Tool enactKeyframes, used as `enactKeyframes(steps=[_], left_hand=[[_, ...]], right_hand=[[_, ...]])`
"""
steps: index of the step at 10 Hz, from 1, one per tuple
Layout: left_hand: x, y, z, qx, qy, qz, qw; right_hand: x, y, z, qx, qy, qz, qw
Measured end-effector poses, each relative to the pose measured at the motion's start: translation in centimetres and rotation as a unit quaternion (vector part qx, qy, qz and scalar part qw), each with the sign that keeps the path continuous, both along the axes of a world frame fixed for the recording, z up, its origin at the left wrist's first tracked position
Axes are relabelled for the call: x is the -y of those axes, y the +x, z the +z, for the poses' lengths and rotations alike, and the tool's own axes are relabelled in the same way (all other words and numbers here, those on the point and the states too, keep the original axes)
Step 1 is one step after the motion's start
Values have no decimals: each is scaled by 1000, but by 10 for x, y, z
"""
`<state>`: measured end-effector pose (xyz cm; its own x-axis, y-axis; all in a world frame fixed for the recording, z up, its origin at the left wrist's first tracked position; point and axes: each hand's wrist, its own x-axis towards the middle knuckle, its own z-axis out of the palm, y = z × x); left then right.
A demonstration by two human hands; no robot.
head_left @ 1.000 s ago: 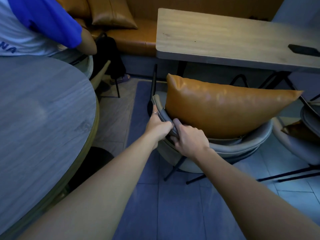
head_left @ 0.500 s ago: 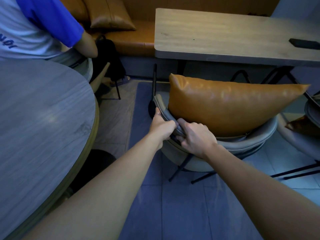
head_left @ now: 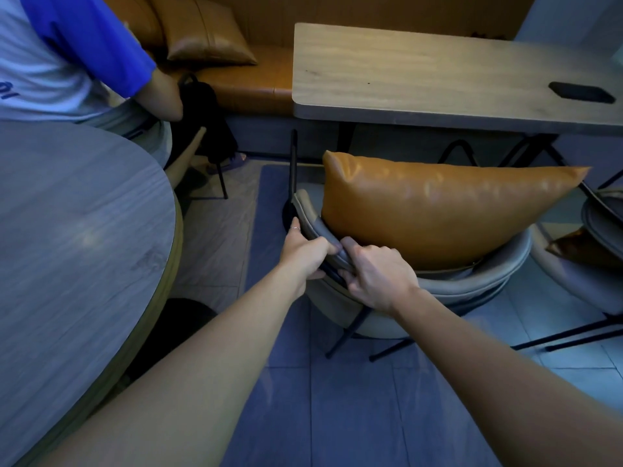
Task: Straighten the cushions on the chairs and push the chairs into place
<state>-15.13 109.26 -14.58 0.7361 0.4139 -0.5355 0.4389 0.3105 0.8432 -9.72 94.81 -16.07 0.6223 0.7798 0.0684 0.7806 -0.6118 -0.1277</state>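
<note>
A grey padded chair point(head_left: 472, 284) with thin black legs stands in front of the wooden rectangular table point(head_left: 421, 75), its seat facing the table. An orange leather cushion point(head_left: 438, 210) stands upright on its seat, leaning against the curved backrest. My left hand point(head_left: 305, 252) and my right hand point(head_left: 374, 276) are side by side, both closed on the left part of the backrest rim. The seat itself is hidden behind the cushion and backrest.
A round grey table point(head_left: 77, 247) fills the left. A person in a blue-sleeved shirt point(head_left: 67, 45) sits beyond it. An orange bench point(head_left: 249, 79) with another cushion point(head_left: 205, 35) runs behind. A second chair point(head_left: 603, 230) with a brown cushion stands at right. A black phone point(head_left: 581, 92) lies on the table.
The chair with its cushion has shifted slightly forward toward the table, and my two hands have kept their grip on the backrest and moved with it.
</note>
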Motion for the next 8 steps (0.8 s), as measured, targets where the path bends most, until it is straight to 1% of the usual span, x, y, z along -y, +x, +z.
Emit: enactKeyframes(steps=[1, 5, 6, 7, 8], left_hand=[[-2, 1, 0, 1, -9, -1, 1000], [-2, 9, -7, 3, 34, 13, 999], [-5, 4, -6, -9, 116, -33, 993], [-9, -4, 4, -38, 240, -123, 962], [-10, -10, 29, -99, 348, -179, 915]], right_hand=[[-1, 0, 1, 8, -3, -11, 1000], [-9, -4, 1, -13, -15, -39, 999], [-8, -3, 5, -44, -8, -50, 998], [-7, -5, 20, -102, -35, -72, 992], [-2, -3, 47, -179, -52, -101, 977]])
